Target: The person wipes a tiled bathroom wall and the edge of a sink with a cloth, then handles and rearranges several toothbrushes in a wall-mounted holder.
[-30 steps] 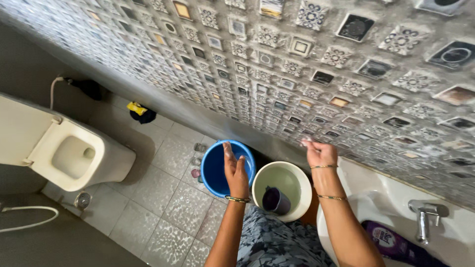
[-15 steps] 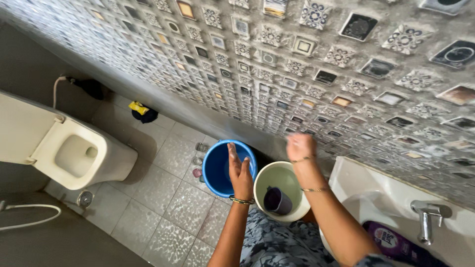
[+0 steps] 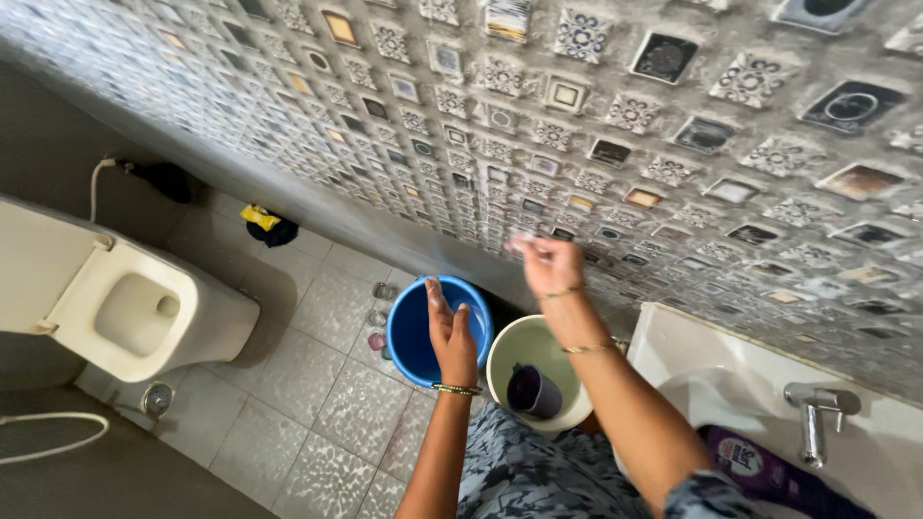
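Observation:
My left hand [image 3: 452,332] is held out flat with its fingers together and nothing in it, hanging above the rim of a blue bucket [image 3: 420,332] on the floor. My right hand [image 3: 546,264] is raised higher, close to the patterned tiled wall [image 3: 596,115], with its fingertips pinched together and blurred. Whether it holds anything I cannot tell. Below it stands a pale green bucket [image 3: 524,351] with a dark purple mug [image 3: 534,392] inside. Both wrists carry thin bangles.
A white toilet [image 3: 125,308] stands at the left with a hose [image 3: 48,447] by it. A white washbasin [image 3: 750,384] with a chrome tap [image 3: 817,413] and a purple bottle [image 3: 760,466] lies at the lower right. Small bottles [image 3: 378,317] and a yellow and black thing [image 3: 267,223] sit on the floor.
My right hand has moved left and upward along the wall. My left hand has stayed over the blue bucket. The view has shifted slightly.

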